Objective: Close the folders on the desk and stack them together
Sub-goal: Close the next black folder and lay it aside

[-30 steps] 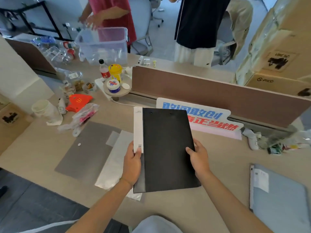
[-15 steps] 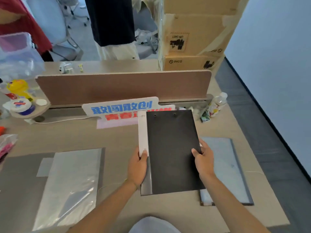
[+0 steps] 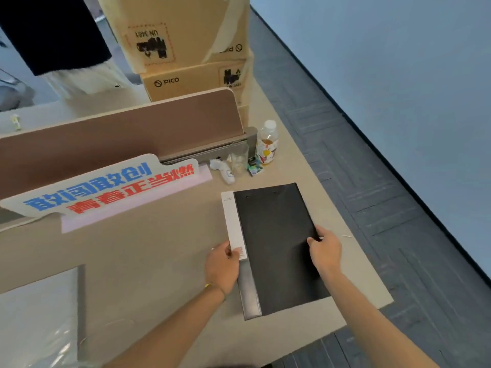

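Note:
A closed black folder (image 3: 276, 248) with a white label strip along its left spine lies flat at the right end of the desk (image 3: 159, 261). My left hand (image 3: 221, 266) grips its left edge at the label strip. My right hand (image 3: 325, 251) holds its right edge, thumb on the cover. The blue-grey folder from the earlier frames does not show; the black folder covers that spot. At the bottom left lies an open grey folder (image 3: 81, 301) with a clear plastic sleeve (image 3: 39, 314) on it.
A blue and red lettered sign (image 3: 106, 187) leans against the brown divider (image 3: 119, 134). A drink bottle (image 3: 267, 144), a clear cup (image 3: 239, 160) and small items stand at the divider's right end. Cardboard boxes (image 3: 186, 49) rise behind. The desk's right edge runs just past the black folder.
The view has swung right. Both hands have carried the black folder to the right, over the blue-grey folder, which is now covered.

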Motion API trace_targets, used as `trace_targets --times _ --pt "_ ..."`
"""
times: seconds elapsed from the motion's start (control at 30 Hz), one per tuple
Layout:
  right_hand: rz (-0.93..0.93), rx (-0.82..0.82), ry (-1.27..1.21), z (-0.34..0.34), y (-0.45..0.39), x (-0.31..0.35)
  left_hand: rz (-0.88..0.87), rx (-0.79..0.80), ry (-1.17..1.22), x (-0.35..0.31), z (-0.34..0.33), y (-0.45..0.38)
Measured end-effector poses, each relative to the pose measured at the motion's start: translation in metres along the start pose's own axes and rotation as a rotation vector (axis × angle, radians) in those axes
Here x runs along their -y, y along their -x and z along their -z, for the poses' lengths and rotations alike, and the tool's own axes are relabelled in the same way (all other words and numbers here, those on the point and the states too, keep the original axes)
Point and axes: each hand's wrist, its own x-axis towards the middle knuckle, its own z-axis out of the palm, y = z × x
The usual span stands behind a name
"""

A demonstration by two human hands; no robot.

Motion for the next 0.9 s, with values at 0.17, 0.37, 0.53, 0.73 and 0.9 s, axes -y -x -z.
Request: trace_targets --times 0.17,0.37,0.53,0.73,0.9 --pt "-0.039 0.036 0.102 0.004 -0.025 -0.027 0.042 -0.009 -0.133 0.0 -0.03 -0.007" --pt "-0.083 0.046 0.113 0.002 -0.029 -0.036 0.09 -0.025 -0.178 0.003 -0.051 -0.018" --pt "-0.051 0.06 0.203 -0.001 -0.029 -0.041 0.121 -0.031 -0.159 0.001 -0.057 -0.022" --pt "-0.008 0.092 0.292 -0.003 -0.031 -0.048 0.151 -0.008 -0.131 0.001 -0.062 -0.021" --pt "0.047 0.089 0.34 -0.004 -0.03 -0.045 0.15 0.004 -0.152 -0.002 -0.055 -0.02"
